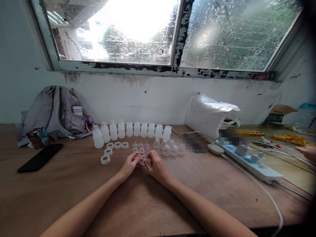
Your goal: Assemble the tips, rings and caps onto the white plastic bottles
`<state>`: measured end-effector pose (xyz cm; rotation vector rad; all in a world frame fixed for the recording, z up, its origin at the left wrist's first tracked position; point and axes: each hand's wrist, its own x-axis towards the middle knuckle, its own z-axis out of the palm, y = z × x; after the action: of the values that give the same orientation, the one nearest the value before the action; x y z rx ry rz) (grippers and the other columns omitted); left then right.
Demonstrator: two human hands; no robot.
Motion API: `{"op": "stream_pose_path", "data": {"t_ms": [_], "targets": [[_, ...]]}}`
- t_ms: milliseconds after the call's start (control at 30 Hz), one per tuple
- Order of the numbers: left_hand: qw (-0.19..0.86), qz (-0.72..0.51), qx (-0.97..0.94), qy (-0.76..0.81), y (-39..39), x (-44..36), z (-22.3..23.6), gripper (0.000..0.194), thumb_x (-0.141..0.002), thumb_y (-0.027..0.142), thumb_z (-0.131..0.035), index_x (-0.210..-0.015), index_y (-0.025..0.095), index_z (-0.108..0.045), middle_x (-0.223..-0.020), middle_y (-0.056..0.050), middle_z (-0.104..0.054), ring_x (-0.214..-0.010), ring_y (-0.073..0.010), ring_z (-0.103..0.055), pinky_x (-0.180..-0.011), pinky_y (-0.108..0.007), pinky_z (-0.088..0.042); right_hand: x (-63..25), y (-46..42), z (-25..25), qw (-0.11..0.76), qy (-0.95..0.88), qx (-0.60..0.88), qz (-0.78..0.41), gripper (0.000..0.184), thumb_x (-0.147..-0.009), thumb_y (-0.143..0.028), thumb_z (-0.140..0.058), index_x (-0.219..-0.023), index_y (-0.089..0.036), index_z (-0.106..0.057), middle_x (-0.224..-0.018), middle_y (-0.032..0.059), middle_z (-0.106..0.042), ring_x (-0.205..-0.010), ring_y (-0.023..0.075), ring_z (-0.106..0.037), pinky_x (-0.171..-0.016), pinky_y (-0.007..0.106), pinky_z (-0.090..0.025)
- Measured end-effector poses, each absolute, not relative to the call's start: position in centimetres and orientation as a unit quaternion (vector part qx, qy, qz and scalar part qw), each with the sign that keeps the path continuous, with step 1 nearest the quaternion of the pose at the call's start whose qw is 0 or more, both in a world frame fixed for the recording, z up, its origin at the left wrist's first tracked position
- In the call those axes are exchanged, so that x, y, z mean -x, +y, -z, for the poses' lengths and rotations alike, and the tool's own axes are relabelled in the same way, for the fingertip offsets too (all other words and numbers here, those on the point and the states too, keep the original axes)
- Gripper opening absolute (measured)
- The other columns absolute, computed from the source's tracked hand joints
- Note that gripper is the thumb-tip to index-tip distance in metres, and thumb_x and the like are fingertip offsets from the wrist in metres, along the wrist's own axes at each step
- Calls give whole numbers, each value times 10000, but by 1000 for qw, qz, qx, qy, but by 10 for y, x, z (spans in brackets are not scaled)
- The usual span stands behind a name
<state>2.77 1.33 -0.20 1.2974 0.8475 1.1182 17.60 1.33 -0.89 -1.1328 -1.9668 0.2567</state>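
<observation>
In the head view, a translucent bottle collar ring (142, 160) is held between my two hands, with what looks like a clear nipple in it, partly hidden by fingers. My left hand (132, 163) grips the ring's left side. The fingers of my right hand (155, 164) are closed at its right side. Just beyond are several clear bottle nipples (140, 144). Loose collar rings (105, 159) lie to the left, and domed clear caps (166, 150) stand to the right. Behind them, baby bottles (129, 129) form a curved row; the leftmost bottles (98, 137) have tops fitted.
At left are a black phone (40, 158), a small box (38, 138) and a grey backpack (53, 110). On the right lie a white power strip (249, 161) with cables, a white pouch (215, 148) and a plastic bag (209, 113). Another person's hand (307, 153) shows at far right.
</observation>
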Motion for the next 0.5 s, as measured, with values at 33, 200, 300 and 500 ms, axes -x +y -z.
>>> {"op": "stream_pose_path", "data": {"t_ms": [33, 200, 300, 500], "targets": [[579, -474, -558, 358, 12, -28, 1, 328, -731, 437, -542, -938, 183, -566, -757, -25, -586, -675, -130, -581, -605, -241, -501, -176, 14, 10, 420, -778, 456, -100, 99, -712, -168, -465, -794, -197, -417, -789, 20, -462, -602, 122, -447, -553, 226, -364], [583, -452, -567, 367, 6, -30, -1, 345, -740, 430, -531, -973, 176, -550, -707, -26, -591, -574, -111, -581, -538, -224, -490, -175, 13, 11, 405, -765, 491, -96, 176, -715, -215, -477, -878, -197, -412, -759, 7, -490, -635, 137, -486, -574, 234, -357], [584, -431, -577, 375, 4, -30, -2, 374, -732, 430, -539, -1006, 176, -535, -686, -31, -603, -555, -118, -590, -521, -228, -489, -176, 12, 9, 378, -766, 511, -94, 121, -739, -245, -465, -850, -202, -441, -707, 0, -517, -612, 137, -492, -560, 229, -334], [575, -399, -614, 365, 3, -30, 0, 390, -759, 418, -502, -1070, 183, -495, -761, -48, -618, -596, -131, -606, -529, -234, -489, -178, 13, 6, 296, -782, 546, -58, 70, -747, -230, -465, -724, -185, -514, -692, 16, -580, -619, 125, -498, -536, 218, -266]]}}
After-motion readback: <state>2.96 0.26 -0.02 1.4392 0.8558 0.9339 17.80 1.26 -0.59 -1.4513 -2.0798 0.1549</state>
